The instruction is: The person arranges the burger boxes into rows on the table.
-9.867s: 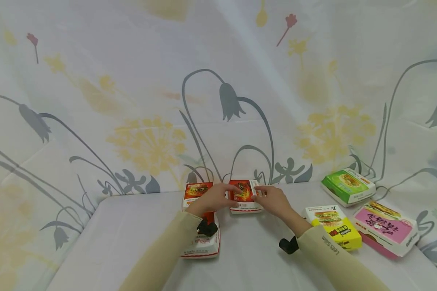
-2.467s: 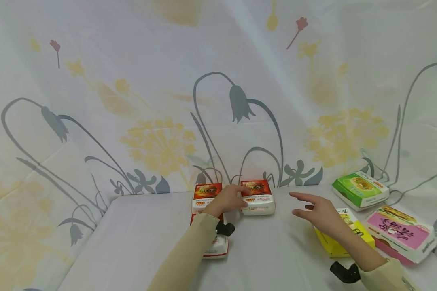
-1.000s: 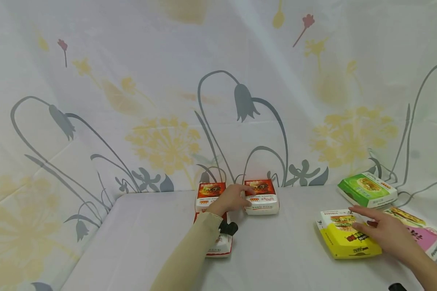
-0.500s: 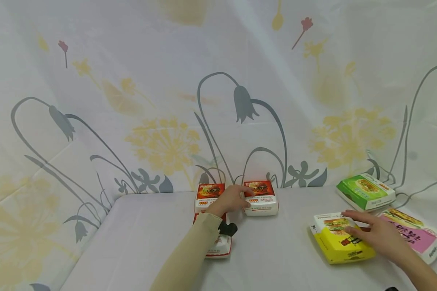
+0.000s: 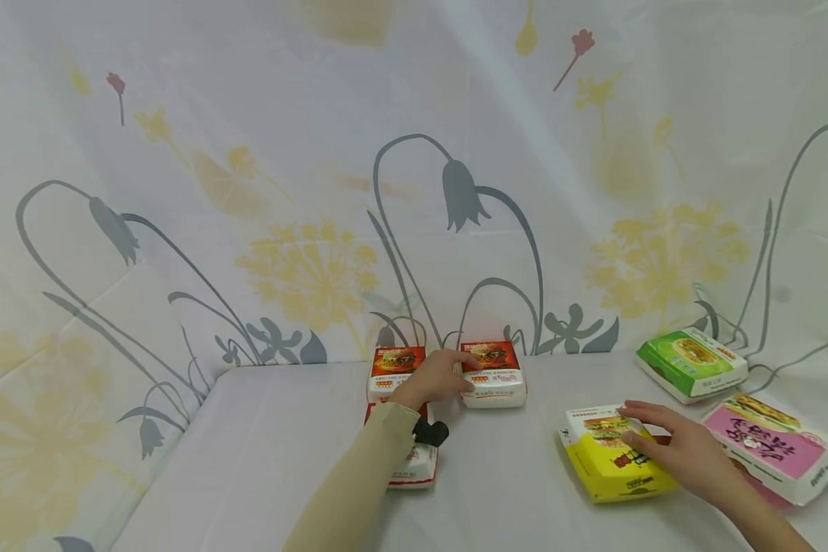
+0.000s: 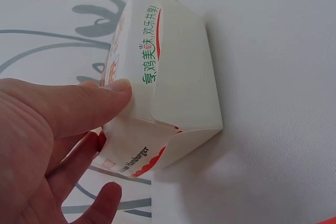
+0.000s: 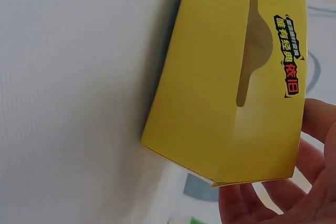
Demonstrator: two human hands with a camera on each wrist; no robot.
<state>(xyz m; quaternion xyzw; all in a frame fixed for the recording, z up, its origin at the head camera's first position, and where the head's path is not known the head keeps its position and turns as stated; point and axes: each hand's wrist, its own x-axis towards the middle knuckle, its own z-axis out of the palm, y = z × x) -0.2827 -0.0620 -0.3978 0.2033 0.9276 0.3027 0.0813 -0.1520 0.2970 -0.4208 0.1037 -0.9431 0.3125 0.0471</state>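
Observation:
In the head view, my left hand (image 5: 433, 379) rests at the left corner of a red-and-white burger box (image 5: 495, 383), which stands against the back. The left wrist view has the thumb against that box's (image 6: 184, 66) edge and the other fingers partly hidden behind it. My right hand (image 5: 683, 448) grips a yellow-and-white burger box (image 5: 617, 460) by its right side, fingers over the top. Up close in the right wrist view, fingers reach round the far end of the yellow box (image 7: 210, 77). Whether it is off the table cannot be told.
Left of the held red box lie another red-and-white box (image 5: 395, 368) and a third one (image 5: 414, 469) nearer, partly behind the left wrist. A green box (image 5: 693, 364) and a pink box (image 5: 773, 445) lie at the right. Floral cloth (image 5: 317, 192) rises behind the table.
The right hand has come from the right, taken hold of the yellow box and shifted it left, away from the pink box. The left hand stays at the red box.

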